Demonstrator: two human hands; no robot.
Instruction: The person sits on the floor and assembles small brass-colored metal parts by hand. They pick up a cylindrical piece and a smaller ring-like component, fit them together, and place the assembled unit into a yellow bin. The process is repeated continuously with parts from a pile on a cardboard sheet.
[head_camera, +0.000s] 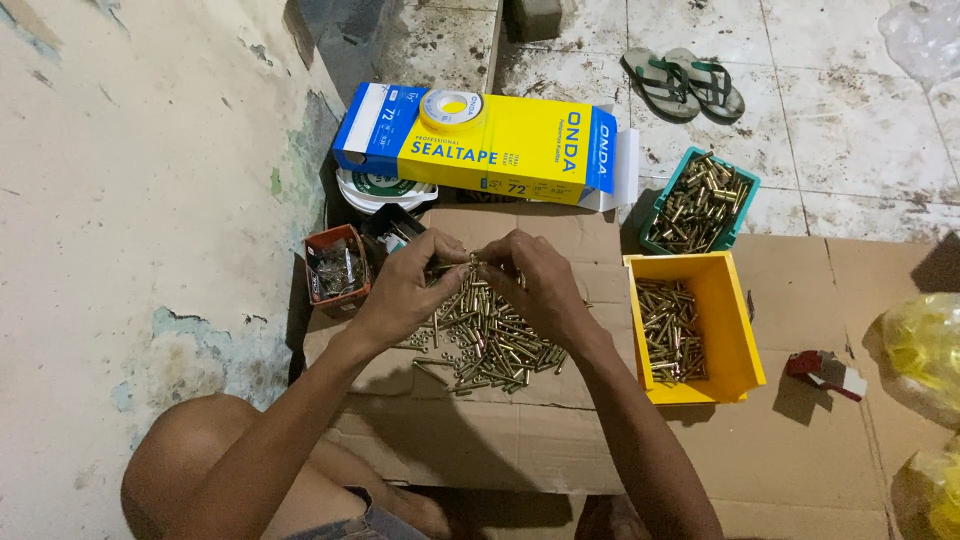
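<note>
My left hand (405, 290) and right hand (535, 290) meet over a heap of small brass pieces (485, 340) on flattened cardboard (480, 440). At three o'clock a yellow bin (735, 350) blocks my right hand's sideways path. At twelve o'clock a long yellow and blue carton (480, 140) walls off the far side. At nine o'clock a small orange box (335, 270) stands just beside my left hand, with the wall (130, 200) close behind. Bare cardboard lies open at six o'clock and past the bin at four o'clock.
</note>
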